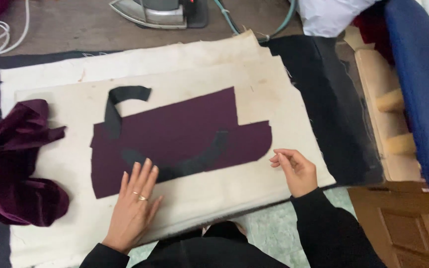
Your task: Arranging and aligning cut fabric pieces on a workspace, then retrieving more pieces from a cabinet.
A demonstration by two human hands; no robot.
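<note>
Pressing flat on the cloth, the left hand [136, 206] lies palm down with its fingers spread, fingertips on the lower edge of the plum fabric panel [175, 139] and just touching the curved black strip [184, 166] laid across it. The right hand [296, 171] hovers at the panel's rounded right end, fingers loosely curled toward each other with nothing visibly pinched between them (whether thumb and forefinger actually meet is hard to tell). The panel sits near the middle of a cream pressing cloth [274, 99], which is spread over a dark underlay [323, 99]. The black strip arcs from the panel's upper left corner, where its end folds over onto the cream cloth, down across the lower middle and up again.

A bundle of purple velvet [18, 164] is heaped at the left edge, partly on the cream cloth. An iron [157, 12] stands at the far side of the table, well apart from both hands.

Judging from how things lie, the strip looks loose on the panel: any drag of the left palm could slide it off its curve or wrinkle the panel beneath. The velvet heap sits close enough that a sweep of the left forearm could pull it onto the work.
</note>
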